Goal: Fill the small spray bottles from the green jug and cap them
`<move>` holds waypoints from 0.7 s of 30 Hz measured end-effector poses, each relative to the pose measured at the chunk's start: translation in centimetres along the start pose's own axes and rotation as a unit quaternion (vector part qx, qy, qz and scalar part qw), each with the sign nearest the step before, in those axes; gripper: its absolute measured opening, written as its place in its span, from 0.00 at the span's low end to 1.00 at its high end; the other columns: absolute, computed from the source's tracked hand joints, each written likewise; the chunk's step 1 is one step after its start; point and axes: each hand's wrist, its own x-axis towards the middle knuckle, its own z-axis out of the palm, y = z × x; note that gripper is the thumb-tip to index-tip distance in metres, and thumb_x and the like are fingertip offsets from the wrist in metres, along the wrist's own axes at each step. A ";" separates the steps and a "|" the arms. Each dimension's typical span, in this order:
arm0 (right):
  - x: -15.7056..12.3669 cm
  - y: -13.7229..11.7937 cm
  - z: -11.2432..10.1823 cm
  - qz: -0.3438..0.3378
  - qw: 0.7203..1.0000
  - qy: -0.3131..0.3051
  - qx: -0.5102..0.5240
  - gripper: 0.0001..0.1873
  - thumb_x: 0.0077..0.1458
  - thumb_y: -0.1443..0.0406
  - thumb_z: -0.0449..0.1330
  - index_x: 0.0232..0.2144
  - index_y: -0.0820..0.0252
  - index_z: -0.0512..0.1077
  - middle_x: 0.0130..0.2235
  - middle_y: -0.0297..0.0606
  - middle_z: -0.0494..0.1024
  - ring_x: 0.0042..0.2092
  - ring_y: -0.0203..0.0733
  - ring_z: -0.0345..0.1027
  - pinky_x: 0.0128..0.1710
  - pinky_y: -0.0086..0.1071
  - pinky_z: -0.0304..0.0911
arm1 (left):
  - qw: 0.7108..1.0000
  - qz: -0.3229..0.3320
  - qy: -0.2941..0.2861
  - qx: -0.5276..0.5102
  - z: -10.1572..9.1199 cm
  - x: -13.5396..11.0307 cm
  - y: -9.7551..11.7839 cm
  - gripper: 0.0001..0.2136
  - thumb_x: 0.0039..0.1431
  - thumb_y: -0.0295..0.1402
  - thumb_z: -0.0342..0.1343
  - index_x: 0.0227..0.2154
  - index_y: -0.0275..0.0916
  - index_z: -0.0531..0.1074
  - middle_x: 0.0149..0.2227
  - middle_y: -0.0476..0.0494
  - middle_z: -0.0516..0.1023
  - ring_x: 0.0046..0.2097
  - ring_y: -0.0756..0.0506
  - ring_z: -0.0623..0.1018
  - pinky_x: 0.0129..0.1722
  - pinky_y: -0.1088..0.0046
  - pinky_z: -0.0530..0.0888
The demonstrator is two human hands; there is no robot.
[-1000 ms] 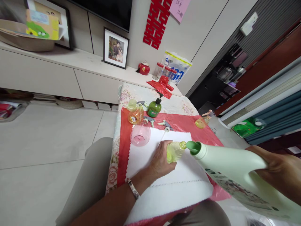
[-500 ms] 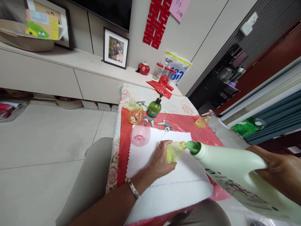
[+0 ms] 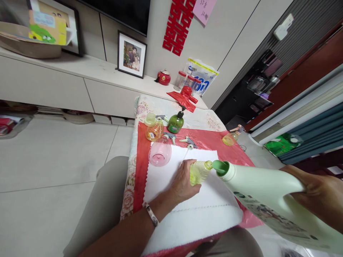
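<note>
My left hand (image 3: 186, 181) is wrapped round a small clear yellow bottle (image 3: 198, 172), tilted with its open neck to the right. Some yellowish liquid shows inside. My right hand (image 3: 318, 192) grips the handle of a large pale green jug (image 3: 265, 182), tipped so its green spout lies right at the bottle's mouth. Whether liquid is flowing cannot be made out. Under both lies a white cloth (image 3: 198, 214). A spray nozzle with a thin tube (image 3: 189, 147) rests at the cloth's far edge, near more trigger nozzles (image 3: 189, 141).
A pink bottle (image 3: 160, 152), an orange bottle (image 3: 154, 131) and a green pump bottle (image 3: 175, 123) stand on the table's left and far side. A yellow spray bottle (image 3: 232, 137) is at the right edge. A red plastic sheet (image 3: 214, 137) covers part of the floral tablecloth (image 3: 128, 200).
</note>
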 end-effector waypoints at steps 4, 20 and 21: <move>0.7 0.9 0.3 0.020 0.999 -0.028 -0.006 0.19 0.43 0.57 0.52 0.41 0.44 0.67 0.29 0.26 0.77 0.31 0.43 0.74 0.29 0.32 0.62 | 1.000 0.001 0.001 0.003 0.0 0.0 0.0 0.36 0.39 0.22 0.59 0.55 0.40 0.57 0.53 0.38 0.67 0.56 0.36 0.70 0.57 0.52 0.69; 0.7 0.9 0.3 0.016 1.000 -0.027 -0.006 0.18 0.43 0.59 0.53 0.40 0.43 0.70 0.27 0.25 0.77 0.30 0.43 0.74 0.28 0.32 0.62 | 1.000 0.002 0.000 0.007 0.0 0.1 0.0 0.36 0.39 0.22 0.59 0.55 0.40 0.57 0.53 0.38 0.67 0.56 0.36 0.69 0.58 0.51 0.69; 0.8 1.0 0.3 0.016 0.999 -0.031 -0.006 0.18 0.43 0.59 0.53 0.39 0.43 0.71 0.27 0.24 0.77 0.29 0.43 0.74 0.27 0.32 0.62 | 1.000 0.002 -0.001 0.008 0.0 0.1 0.0 0.36 0.39 0.22 0.59 0.55 0.40 0.57 0.53 0.38 0.67 0.56 0.36 0.69 0.58 0.51 0.69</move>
